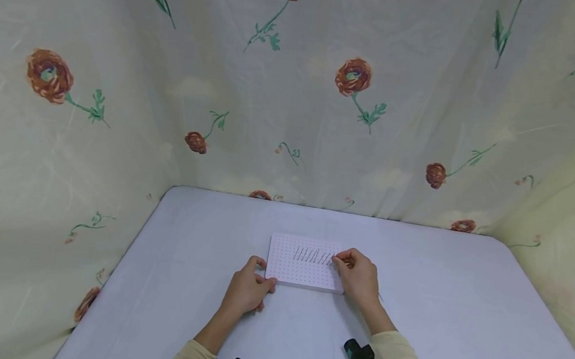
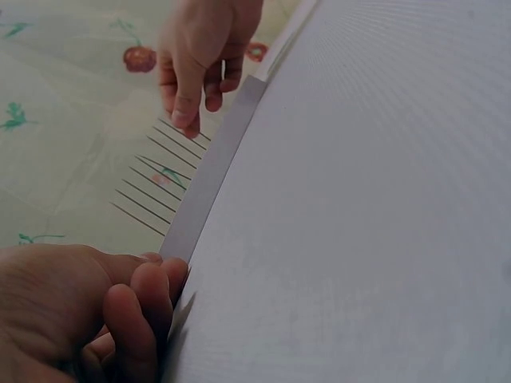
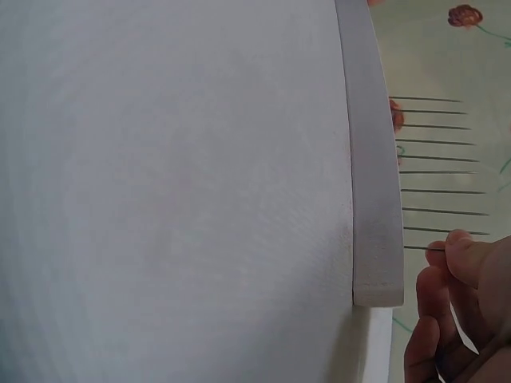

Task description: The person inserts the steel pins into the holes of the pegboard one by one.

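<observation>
A white board with a grid of small holes (image 1: 305, 274) lies flat on the table. Several thin dark needles (image 3: 439, 191) stand upright in a row across it. At the row's right end, my right hand (image 1: 358, 278) pinches one needle (image 3: 419, 248) between thumb and forefinger, its lower end at the board. My left hand (image 1: 247, 289) grips the board's front left corner, the thumb by the front edge and a finger along the left side. In the left wrist view, the other fingers of that hand (image 2: 132, 327) are curled.
A white cloth covers the table (image 1: 202, 229). Behind and beside it hangs a pale curtain with printed flowers (image 1: 253, 98). Black wrist devices (image 1: 358, 351) sit near both sleeves.
</observation>
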The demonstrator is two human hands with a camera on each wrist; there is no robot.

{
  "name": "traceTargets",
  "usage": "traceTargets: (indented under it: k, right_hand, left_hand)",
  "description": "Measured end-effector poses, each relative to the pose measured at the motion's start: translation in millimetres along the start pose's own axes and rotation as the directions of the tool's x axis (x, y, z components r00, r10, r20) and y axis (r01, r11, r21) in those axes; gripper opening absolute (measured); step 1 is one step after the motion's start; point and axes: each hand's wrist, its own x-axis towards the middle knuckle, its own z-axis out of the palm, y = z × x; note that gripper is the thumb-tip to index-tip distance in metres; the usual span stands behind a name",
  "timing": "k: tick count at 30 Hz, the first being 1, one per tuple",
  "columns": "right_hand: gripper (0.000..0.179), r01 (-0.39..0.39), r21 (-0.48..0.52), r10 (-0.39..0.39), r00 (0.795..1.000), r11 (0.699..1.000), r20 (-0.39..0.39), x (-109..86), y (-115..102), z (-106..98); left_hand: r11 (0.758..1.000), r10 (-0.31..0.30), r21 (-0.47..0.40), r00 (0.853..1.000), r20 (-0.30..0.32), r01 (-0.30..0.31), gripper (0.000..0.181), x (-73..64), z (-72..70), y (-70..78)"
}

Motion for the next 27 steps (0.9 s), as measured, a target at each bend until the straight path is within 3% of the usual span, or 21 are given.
traceTargets:
  k: [10, 19, 27]
  right_hand:
    - [0.016, -0.039, -0.034, 0.041, 0.997, 0.999, 0.067, -6.8, 7.0, -14.5]
    - [0.024, -0.080, -0.126, 0.087, 0.995, 0.989, 0.055, -8.7, 27.2, -52.6]
    - [0.030, -0.116, -0.204, 0.135, 0.988, 0.972, 0.080, -20.0, 48.6, -78.0]
  left_hand:
    - [1.000, 0.027, -0.007, 0.999, 0.027, -0.027, 0.041, -0.5, 5.1, -2.4]
    - [0.999, 0.048, -0.022, 0.998, 0.035, -0.048, 0.043, 1.0, 3.1, -1.8]
    - [0.999, 0.028, -0.019, 0.999, 0.025, -0.028, 0.041, 1.7, -0.4, -4.0]
